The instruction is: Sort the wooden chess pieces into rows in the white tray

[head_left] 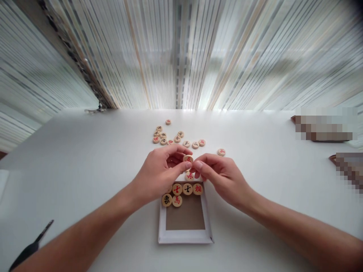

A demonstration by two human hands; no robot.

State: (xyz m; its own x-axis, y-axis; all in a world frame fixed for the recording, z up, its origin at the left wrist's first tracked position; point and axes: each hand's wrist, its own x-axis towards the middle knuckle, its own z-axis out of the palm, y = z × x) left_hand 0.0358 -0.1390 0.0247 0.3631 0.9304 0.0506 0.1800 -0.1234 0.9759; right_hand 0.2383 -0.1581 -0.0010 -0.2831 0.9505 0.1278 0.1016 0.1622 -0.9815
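Note:
My left hand (160,166) is closed on a round wooden Chinese chess piece (188,159) with a red character, pinched between thumb and fingers. Beside it, the thumb and fingers of my right hand (219,173) are drawn together at the piece's right edge; whatever is between them is hidden. Just below the fingertips lies another red-marked piece (190,176), partly covered. Nearest me is a shallow white box (185,237) with a brown bottom. Inside its far end, pieces stand in rows, among them a black-marked piece (166,200) and a red-marked piece (197,189).
Several loose pieces (177,139) are scattered beyond my hands, and a single one (221,152) lies to the right. Two blurred-out brown-edged objects (330,136) sit at the far right. A black pointed object (27,251) is at lower left. Striped blinds (181,56) border the white table.

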